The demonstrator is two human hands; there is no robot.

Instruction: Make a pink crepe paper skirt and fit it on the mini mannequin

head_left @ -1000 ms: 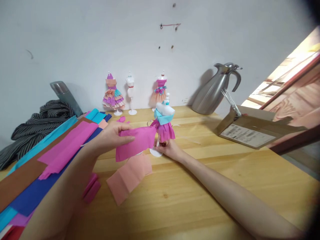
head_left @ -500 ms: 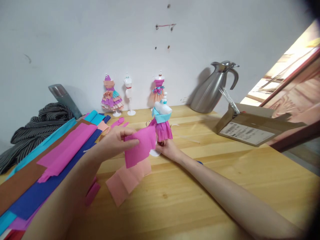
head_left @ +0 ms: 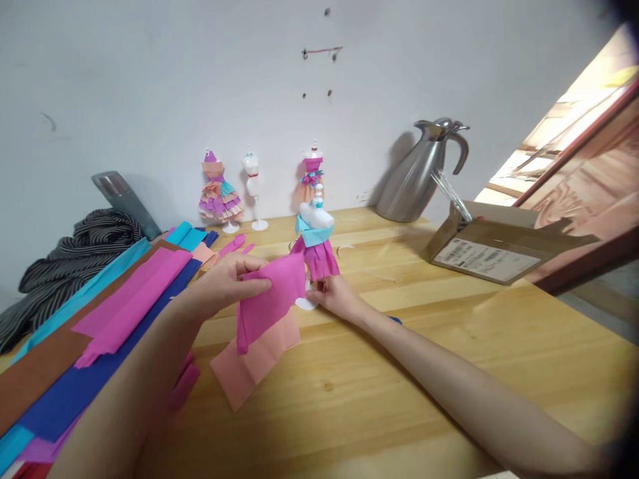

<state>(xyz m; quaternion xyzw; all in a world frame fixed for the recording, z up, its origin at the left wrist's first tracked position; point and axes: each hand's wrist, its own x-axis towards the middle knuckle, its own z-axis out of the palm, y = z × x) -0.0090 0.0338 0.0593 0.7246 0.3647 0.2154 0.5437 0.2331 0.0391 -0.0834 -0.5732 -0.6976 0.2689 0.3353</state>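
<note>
A piece of magenta crepe paper [head_left: 273, 293] hangs from my left hand [head_left: 232, 283], pinched between thumb and fingers. My right hand [head_left: 333, 296] grips the stand of a small white dress form [head_left: 317, 216] low down, under the skirt; the exact finger hold is partly hidden. Around the form is a light blue paper band [head_left: 315, 234], with a gathered magenta paper skirt [head_left: 322, 259] below it. The magenta piece reaches close to the skirt's left edge; whether they touch I cannot tell. Beneath it a creased peach paper piece [head_left: 239, 379] lies on the wooden table.
Long folded crepe paper sheets [head_left: 64, 372] and a striped cloth [head_left: 100, 239] cover the left side. Along the wall stand a form in a ruffled dress [head_left: 219, 193], a bare form [head_left: 251, 176] and another dressed form [head_left: 310, 176]. A steel jug [head_left: 417, 173] and an opened cardboard box [head_left: 486, 249] occupy the right.
The magenta piece has tilted, its lower corner hanging further down and left. My right hand stays on the stand. The whole view has shifted slightly.
</note>
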